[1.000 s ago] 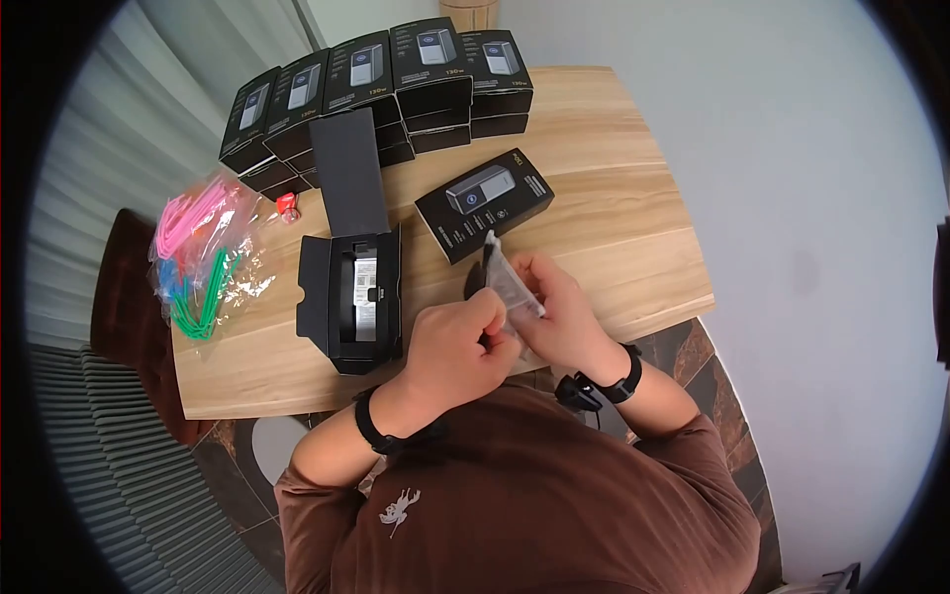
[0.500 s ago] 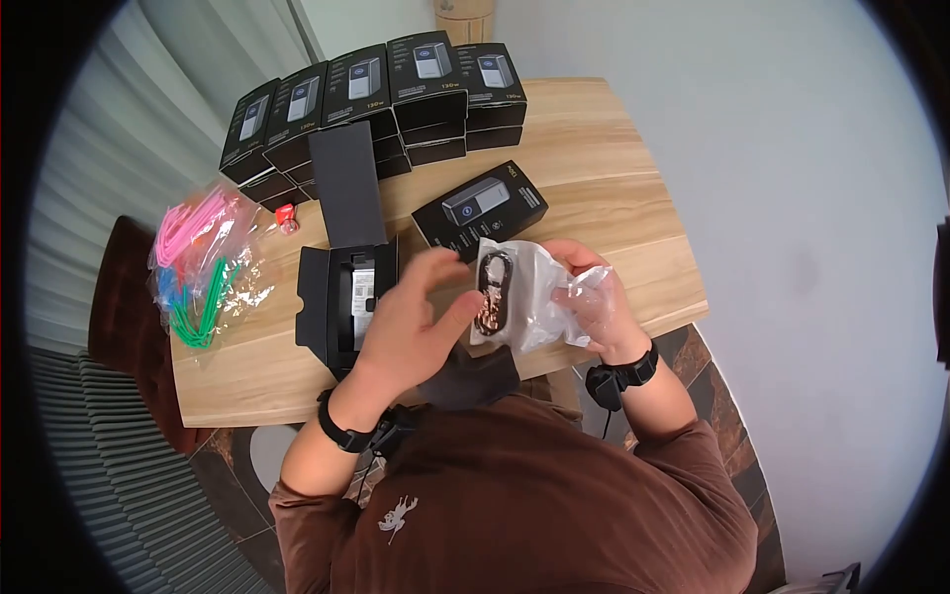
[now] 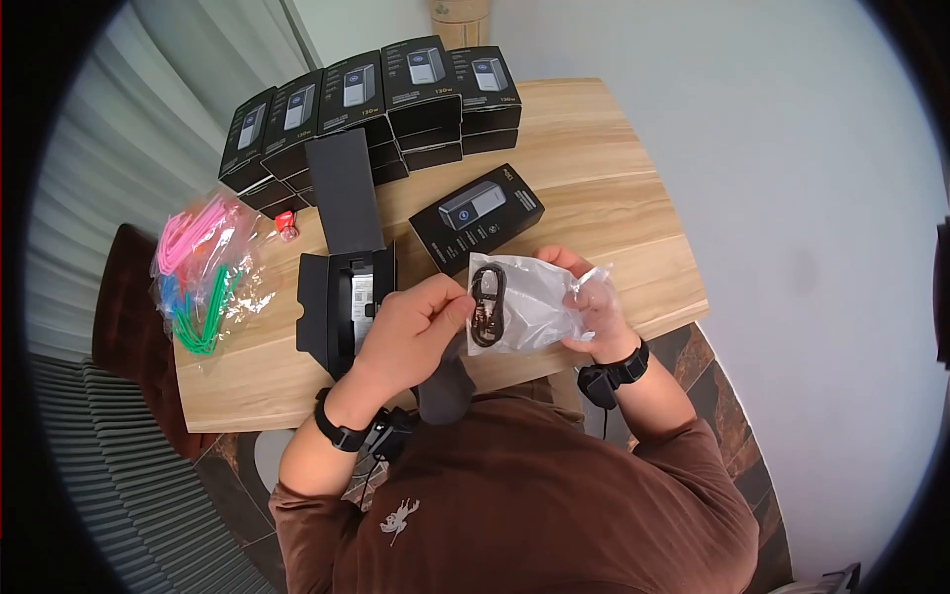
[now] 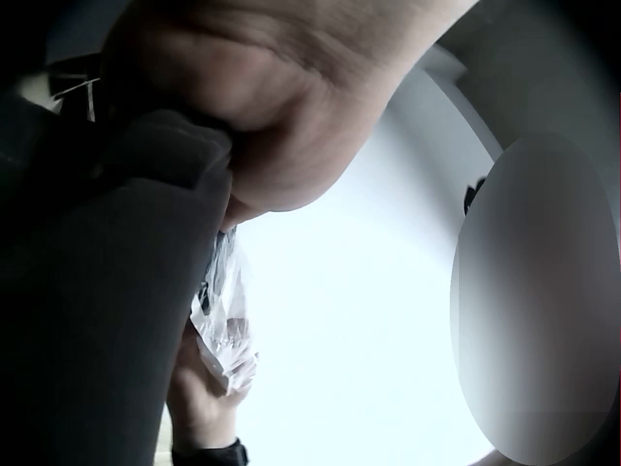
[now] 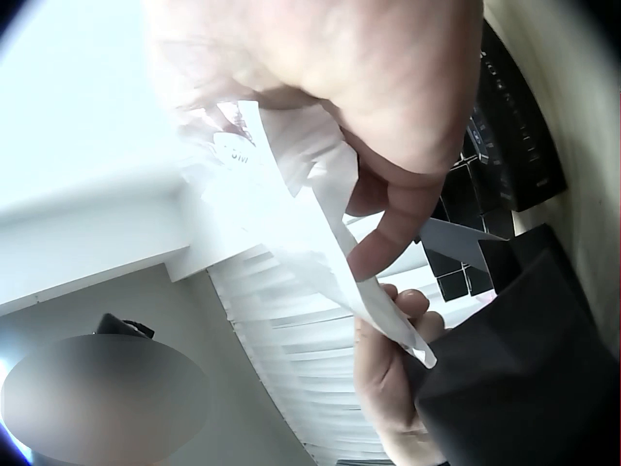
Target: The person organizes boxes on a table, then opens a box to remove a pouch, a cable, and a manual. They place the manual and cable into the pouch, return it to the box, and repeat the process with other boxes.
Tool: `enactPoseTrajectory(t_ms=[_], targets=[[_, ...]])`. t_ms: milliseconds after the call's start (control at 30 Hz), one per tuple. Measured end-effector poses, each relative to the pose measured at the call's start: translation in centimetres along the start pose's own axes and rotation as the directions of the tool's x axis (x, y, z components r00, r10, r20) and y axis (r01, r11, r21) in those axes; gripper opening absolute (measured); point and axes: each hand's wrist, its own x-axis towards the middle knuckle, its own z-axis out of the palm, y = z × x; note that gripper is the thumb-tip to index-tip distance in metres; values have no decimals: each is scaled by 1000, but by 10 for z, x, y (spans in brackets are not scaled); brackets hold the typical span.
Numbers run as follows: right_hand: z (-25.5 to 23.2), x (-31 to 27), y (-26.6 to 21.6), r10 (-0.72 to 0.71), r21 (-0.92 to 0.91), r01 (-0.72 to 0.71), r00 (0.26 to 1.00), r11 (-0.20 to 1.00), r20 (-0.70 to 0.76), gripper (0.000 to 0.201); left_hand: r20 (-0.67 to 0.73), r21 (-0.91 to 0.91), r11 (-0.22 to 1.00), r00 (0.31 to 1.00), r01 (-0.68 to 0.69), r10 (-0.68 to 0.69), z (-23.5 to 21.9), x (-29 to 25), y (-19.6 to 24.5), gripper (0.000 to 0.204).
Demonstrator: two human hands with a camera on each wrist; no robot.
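Above the near edge of the table (image 3: 648,247), the left hand (image 3: 408,337) is pinching a cloudy bag (image 3: 539,302) beside its coiled cable (image 3: 488,322) while the right hand (image 3: 602,315) is gripping the opposite end, seemingly straightening it, any next move calling for gentle tension.

The right hand (image 5: 330,68) holds a translucent white plastic bag (image 5: 301,214) at its upper part; the left hand (image 5: 393,388) touches the bag's lower end. Right of the bag are a dark, matte black piece (image 5: 524,369), stacked black boxes (image 5: 464,199) and a black box with pale lettering (image 5: 519,121). Behind the bag hangs a white pleated curtain (image 5: 291,325).
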Motion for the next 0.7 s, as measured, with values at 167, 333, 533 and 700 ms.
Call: enactPoseTrajectory(t_ms=[167, 333, 533, 700], targets=[[9, 5, -1, 134, -61, -135, 991, 989, -20, 52, -86, -100, 988, 990, -118, 110, 3, 1, 8, 13], [-9, 10, 20, 170, -92, -176, 983, 980, -70, 42, -88, -99, 984, 986, -149, 141, -1, 6, 9, 16], [1, 10, 23, 147, -61, -158, 977, 986, -152, 20, -46, -227, 973, 998, -39, 29, -16, 11, -1, 23], [-6, 12, 24, 72, -80, -84, 988, 993, -140, 20, -89, -348, 938, 996, -8, -25, -13, 15, -4, 16]])
